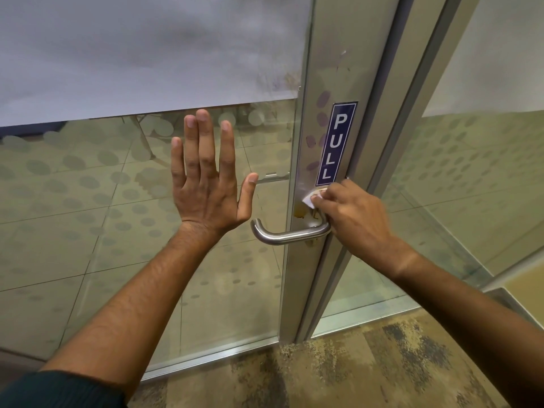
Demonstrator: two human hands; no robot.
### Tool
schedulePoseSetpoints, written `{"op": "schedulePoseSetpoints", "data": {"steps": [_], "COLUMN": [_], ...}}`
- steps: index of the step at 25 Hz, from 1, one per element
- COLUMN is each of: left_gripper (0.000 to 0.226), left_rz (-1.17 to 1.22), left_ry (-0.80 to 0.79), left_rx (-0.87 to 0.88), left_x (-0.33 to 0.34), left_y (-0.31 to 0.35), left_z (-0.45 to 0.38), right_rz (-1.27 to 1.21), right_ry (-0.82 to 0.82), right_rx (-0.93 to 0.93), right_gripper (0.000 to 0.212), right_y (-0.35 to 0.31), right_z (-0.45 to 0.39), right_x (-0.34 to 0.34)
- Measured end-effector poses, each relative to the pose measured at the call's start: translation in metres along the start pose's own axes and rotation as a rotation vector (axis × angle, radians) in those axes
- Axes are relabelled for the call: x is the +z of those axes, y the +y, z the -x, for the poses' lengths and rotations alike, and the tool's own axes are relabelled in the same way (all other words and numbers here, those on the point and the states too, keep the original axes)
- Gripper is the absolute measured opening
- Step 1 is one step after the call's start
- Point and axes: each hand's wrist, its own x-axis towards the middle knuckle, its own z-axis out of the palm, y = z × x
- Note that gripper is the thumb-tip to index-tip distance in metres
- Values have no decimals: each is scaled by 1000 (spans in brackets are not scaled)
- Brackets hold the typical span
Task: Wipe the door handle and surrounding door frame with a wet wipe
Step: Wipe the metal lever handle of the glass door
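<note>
A steel lever door handle [282, 235] juts left from the grey metal door frame [323, 69]. My right hand [350, 216] grips a small white wet wipe [309, 200] and presses it on the frame just above the handle's base, below a blue PULL sticker [335, 142]. Orange-brown stains show on the frame beside the wipe. My left hand [206, 181] lies flat with fingers spread on the glass door pane [117, 216], left of the handle.
The glass has a frosted band on top and a dotted pattern below. A second glass panel [471, 187] stands to the right of the frame. Mottled carpet [368, 372] covers the floor at the door's foot.
</note>
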Motion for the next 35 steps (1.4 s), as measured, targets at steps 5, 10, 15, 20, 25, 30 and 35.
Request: {"op": "schedulePoseSetpoints", "data": {"steps": [5,10,15,20,25,30,35], "left_gripper": [76,76,76,76,77,78,80], "left_rz": [3,8,1,-7,-14,-12,-8], "left_ry": [5,-6,-11,0,15,23,26], "left_rx": [0,0,3,7,-2,-15,-21], "left_x": [0,-1,-2,-3,-2,0,-1], "left_y": [0,1,0,1,1,2,3], "left_z": [0,-1,-1,-1,0,0,-1], "right_rz": [-136,-452,-655,-536,-464,-581,-573], "right_ry": [162,279,385,629,563,534,499], "right_rx": [126,482,646,568,526,541,564], "right_gripper": [33,16,18,28,48,61,54], "right_y": [1,-10,-12,-33,-36,-43,-43], "right_z": [4,7,28,36,29,38,48], "right_x": [12,21,29,50,72,89,103]}}
